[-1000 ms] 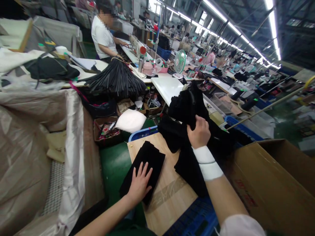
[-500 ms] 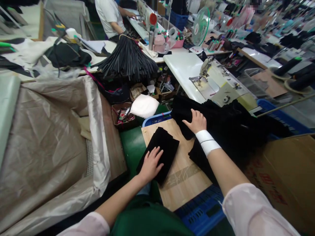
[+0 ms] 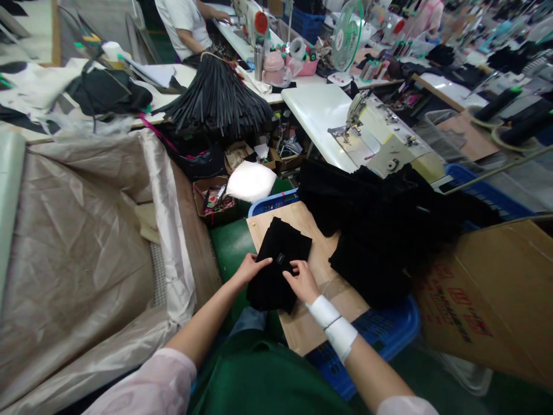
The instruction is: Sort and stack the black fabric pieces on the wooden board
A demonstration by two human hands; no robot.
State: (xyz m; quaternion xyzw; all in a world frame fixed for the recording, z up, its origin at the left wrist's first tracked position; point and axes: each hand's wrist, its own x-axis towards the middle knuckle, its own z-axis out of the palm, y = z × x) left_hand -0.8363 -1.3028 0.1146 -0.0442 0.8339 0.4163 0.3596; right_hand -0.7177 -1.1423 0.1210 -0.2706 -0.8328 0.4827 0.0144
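A stack of folded black fabric pieces [image 3: 283,235] lies on a wooden board [image 3: 296,334] in front of me. A small dark label [image 3: 280,259] shows on its top piece. My left hand [image 3: 250,269] is at the stack's left edge, thumb stretched over the top and the other fingers partly hidden, apparently gripping the fabric. From the right, my right hand [image 3: 303,282] has its thumb and curled fingers at the fabric edge, close to the label. White wrapping [image 3: 330,323] goes round my right wrist.
Under the board is a blue crate [image 3: 360,349]. A heap of black fabric [image 3: 371,230] lies to the right, beside a cardboard box [image 3: 488,300]. At left stands a cloth-lined bin [image 3: 168,230]. Ahead are a sewing machine [image 3: 389,138] and a co-worker [image 3: 184,29].
My right hand has left the black heap and come to the stack. My left hand has shifted from lying on the stack to its left edge. The label now shows.
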